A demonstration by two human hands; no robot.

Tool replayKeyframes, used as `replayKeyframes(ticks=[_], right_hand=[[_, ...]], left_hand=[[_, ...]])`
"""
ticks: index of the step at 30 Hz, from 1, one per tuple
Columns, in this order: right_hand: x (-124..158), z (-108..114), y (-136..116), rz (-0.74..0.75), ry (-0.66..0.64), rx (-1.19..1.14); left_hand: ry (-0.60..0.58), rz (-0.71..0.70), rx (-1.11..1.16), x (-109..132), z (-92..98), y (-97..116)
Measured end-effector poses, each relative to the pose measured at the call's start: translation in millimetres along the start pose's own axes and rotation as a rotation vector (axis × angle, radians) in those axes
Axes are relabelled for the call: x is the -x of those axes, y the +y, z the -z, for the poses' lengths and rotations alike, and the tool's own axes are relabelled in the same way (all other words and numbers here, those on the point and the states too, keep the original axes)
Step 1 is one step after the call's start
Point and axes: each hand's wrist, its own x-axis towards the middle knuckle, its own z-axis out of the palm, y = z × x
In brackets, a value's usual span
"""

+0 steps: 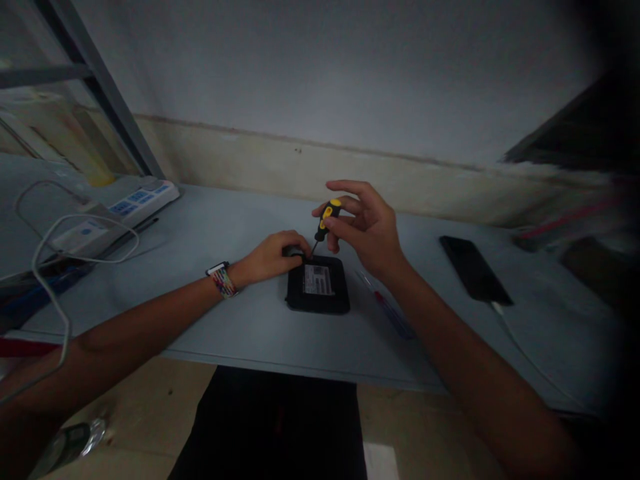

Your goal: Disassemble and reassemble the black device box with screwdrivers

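A flat black box [317, 303] with a white label lies on the grey table [240, 333]. My left hand [275, 257] rests at its upper left corner, fingers bent together; whether they pinch anything small there is hidden. My right hand [367, 230] holds a short black and yellow screwdriver [328, 219] between thumb and fingers, index finger raised. The screwdriver tilts, its tip down at the box's top edge near my left fingertips. A second screwdriver [387, 308] with a clear and red handle lies right of the box, partly under my right forearm.
A black phone [475, 270] with a white cable lies at the right. On the left are a white power strip [143, 203] and looped white cables. A wall stands behind the table; a bottle [75, 443] is below at the left.
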Motion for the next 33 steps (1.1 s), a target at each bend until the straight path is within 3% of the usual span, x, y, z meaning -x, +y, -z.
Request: replayKeyframes(ticks=[4,12,18,22,26,31,33], right_hand=[[2,3,1,0.02,-0.031,-0.025],[-2,-11,-8,0.011,0.11,0.059],[1,-10,-9,-0.004,0.006,0.012],[0,-12,-11,0.045,0.085,0.076],[-6,-16,-11,0.003,0.129,0.078],[-10,-13,-12,-0.044,-0.023,-0.015],[-10,-13,-15,-0.035,-0.027,-0.005]], left_hand=[[-0.004,-0.018,0.015,0,0.4,0],[-0.009,0.029,-0.012,1,0.5,1],[0.001,0.026,0.0,0,-0.8,0],[-0.002,0.019,0.007,0,0.0,1],[0.01,0.04,-0.01,1,-0.5,-1],[0.019,0.038,0.002,1,-2.0,-3],[0.013,0.039,0.012,1,-2.3,-4]])
